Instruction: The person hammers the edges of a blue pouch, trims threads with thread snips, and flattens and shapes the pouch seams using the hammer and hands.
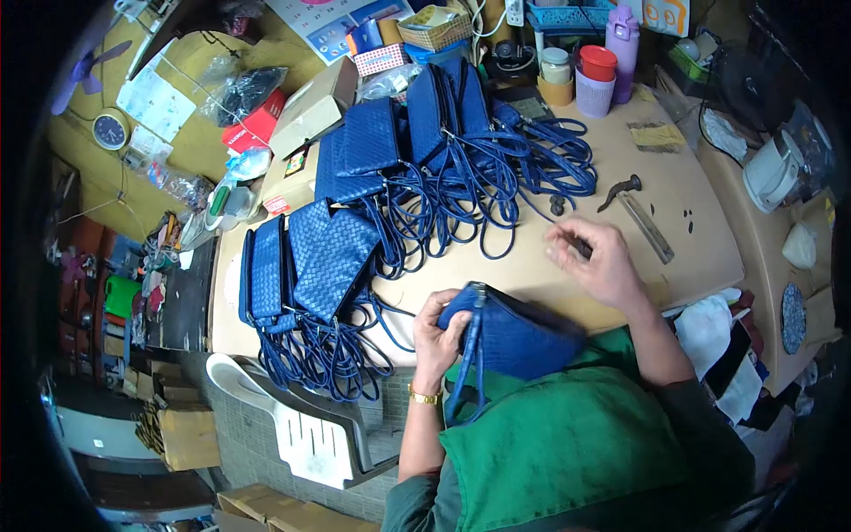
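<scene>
A blue pouch bag (523, 335) with a textured surface is tilted above my lap, over the green apron (567, 443). My left hand (436, 339) grips it by its zipper end, with the thumb in front. From that end hangs a thin blue strap (471, 355). To the right of the bag, my right hand (603, 262) is raised over the table edge with its fingers curled in. Something dark shows between those fingers, too small to name. Beyond that hand lie a hammer (622, 190), a flat narrow bar (648, 230) and a few small dark pieces (557, 206).
Several blue bags with looped straps, such as a woven one (332, 253), cover the table's (700, 257) left and middle. Boxes, a purple bottle (622, 53) and a red-lidded cup (596, 84) stand at the back. A white plastic chair (306, 434) is at the lower left.
</scene>
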Demonstrator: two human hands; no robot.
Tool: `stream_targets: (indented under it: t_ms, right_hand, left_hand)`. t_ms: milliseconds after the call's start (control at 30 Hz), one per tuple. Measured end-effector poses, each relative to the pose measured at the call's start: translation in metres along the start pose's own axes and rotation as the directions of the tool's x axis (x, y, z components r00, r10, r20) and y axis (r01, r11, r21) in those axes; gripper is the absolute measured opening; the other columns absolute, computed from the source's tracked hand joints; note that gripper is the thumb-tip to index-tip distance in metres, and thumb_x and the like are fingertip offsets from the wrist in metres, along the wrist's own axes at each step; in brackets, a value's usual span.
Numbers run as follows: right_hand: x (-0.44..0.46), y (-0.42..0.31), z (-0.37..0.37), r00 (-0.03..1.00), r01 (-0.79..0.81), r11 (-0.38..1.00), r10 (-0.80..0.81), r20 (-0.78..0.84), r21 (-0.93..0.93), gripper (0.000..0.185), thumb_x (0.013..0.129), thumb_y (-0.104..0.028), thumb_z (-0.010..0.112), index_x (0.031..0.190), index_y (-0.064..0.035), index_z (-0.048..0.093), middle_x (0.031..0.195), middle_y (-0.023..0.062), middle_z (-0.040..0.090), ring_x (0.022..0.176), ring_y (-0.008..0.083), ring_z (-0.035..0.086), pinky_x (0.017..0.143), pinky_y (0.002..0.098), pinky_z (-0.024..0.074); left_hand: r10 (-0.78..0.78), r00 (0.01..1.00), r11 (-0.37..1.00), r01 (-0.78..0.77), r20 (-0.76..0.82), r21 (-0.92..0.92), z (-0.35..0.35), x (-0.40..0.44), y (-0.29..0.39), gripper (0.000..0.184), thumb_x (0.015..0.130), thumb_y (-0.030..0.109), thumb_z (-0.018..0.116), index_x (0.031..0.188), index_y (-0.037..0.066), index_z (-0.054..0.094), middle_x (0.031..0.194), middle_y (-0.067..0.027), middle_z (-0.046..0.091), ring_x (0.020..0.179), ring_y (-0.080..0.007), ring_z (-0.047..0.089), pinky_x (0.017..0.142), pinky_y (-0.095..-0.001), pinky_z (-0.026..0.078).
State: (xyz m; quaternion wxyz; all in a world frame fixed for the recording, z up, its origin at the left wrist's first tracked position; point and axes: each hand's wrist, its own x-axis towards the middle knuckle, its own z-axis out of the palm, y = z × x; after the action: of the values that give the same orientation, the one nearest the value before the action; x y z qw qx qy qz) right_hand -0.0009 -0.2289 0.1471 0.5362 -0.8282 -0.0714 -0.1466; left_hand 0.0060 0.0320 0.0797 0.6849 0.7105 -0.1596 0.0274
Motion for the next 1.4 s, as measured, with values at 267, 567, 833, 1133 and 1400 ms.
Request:
stream_targets:
  t_ms: [267, 567, 833, 1133, 1400]
  right_hand:
    - [-0.004, -0.020, 0.041, 0.969, -0.065, 0.988, 0.097, 0.229, -0.142, 0.045, 0.073, -0.039, 0.078, 0.090, -0.0008, 0.062, 0.067, 0.0121, 0.065, 0.066, 0.0297, 0.066, 0.065, 0.0395, 0.0504]
    - [-0.007, 0.001, 0.028, 0.846, 0.427, 0.871, -0.291, 0.446, -0.243, 0.024, 0.073, -0.003, 0.060, 0.096, -0.0063, 0.067, 0.085, 0.0108, 0.067, 0.073, 0.0323, 0.065, 0.065, 0.0412, 0.0497]
    - [-0.030, 0.045, 0.048, 0.912, -0.161, 0.918, -0.002, 0.410, 0.362, 0.047, 0.081, -0.022, 0.077, 0.118, 0.0026, 0.059, 0.093, 0.0067, 0.067, 0.082, 0.0131, 0.061, 0.079, 0.0313, 0.0500]
    - [-0.001, 0.044, 0.063, 0.991, -0.061, 0.993, 0.073, 0.115, -0.104, 0.026, 0.086, -0.023, 0.070, 0.088, 0.0027, 0.066, 0.066, 0.0007, 0.062, 0.061, 0.0083, 0.049, 0.060, 0.0279, 0.0437]
    - [-0.004, 0.082, 0.062, 0.967, -0.204, 0.863, 0.103, 0.234, 0.463, 0.028, 0.090, -0.020, 0.059, 0.068, -0.0033, 0.058, 0.065, -0.0007, 0.058, 0.061, 0.0071, 0.052, 0.059, 0.0253, 0.0422]
  left_hand:
    - [0.171, 0.977, 0.853, -0.212, 0.129, 0.477, 0.015, 0.019, 0.034, 0.018, 0.084, 0.009, 0.070, 0.099, 0.000, 0.067, 0.086, -0.0143, 0.067, 0.072, -0.0190, 0.065, 0.067, -0.0278, 0.050]
    - [-0.038, 0.999, 0.980, 0.035, 0.012, 0.195, -0.013, 0.034, 0.017, 0.018, 0.092, 0.012, 0.063, 0.097, -0.005, 0.067, 0.080, -0.0009, 0.066, 0.072, -0.0082, 0.057, 0.068, -0.0225, 0.046]
    - [-0.169, 0.884, 0.984, 0.174, 0.436, 0.029, -0.035, 0.072, -0.021, 0.019, 0.094, 0.015, 0.060, 0.103, 0.000, 0.068, 0.088, 0.0014, 0.065, 0.081, -0.0058, 0.056, 0.076, -0.0219, 0.045]
    - [0.018, 0.939, 0.690, -0.259, 0.343, 0.675, 0.028, 0.028, 0.001, 0.086, 0.067, 0.045, 0.079, 0.138, 0.011, 0.045, 0.132, -0.0158, 0.048, 0.130, -0.0367, 0.039, 0.106, -0.0629, 0.020]
    - [-0.008, 0.959, 0.849, -0.142, 0.282, 0.509, 0.049, 0.016, -0.030, 0.075, 0.065, 0.023, 0.078, 0.129, 0.010, 0.041, 0.142, -0.0226, 0.038, 0.141, -0.0468, 0.018, 0.111, -0.0642, 0.011]
